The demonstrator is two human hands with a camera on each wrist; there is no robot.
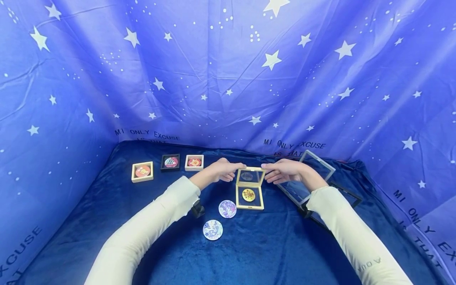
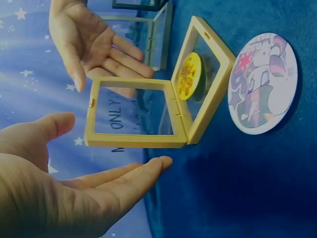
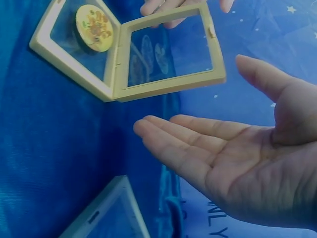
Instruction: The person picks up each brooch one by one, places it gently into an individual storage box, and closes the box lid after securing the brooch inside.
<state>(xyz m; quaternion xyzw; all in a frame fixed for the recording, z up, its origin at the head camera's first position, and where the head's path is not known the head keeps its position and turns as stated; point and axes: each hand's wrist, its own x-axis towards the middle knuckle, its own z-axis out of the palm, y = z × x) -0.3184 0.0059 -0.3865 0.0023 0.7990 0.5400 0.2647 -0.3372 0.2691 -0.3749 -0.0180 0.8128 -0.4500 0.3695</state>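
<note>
The left grip and the right grip are bare hands, each with fingers straight and thumb spread apart, holding nothing; between them, on the cloth-covered worktop, stands the gold-framed case, its base flat and its lid raised at the hinge; each grip is just beside one side edge of the lid, and both wrist views show a narrow gap between fingers and frame. A yellow patterned disc sits in the base's clear sheet, lower than both grips and nearer the body.

Straight toward the body from the left grip lies a purple-and-white disc, just beside the base's left edge; a blue-and-white disc lies nearer the body again, with a strip of cloth between the two. Well left of the left grip are a pale-framed box, a black-framed box and a wooden-framed box; a good width of cloth separates the left grip from the wooden one. Room is tighter right of the right grip: an open grey-framed case lies partly under the forearm, with a dark frame beyond; the worktop's far edge runs behind both grips, against a starry curtain.
</note>
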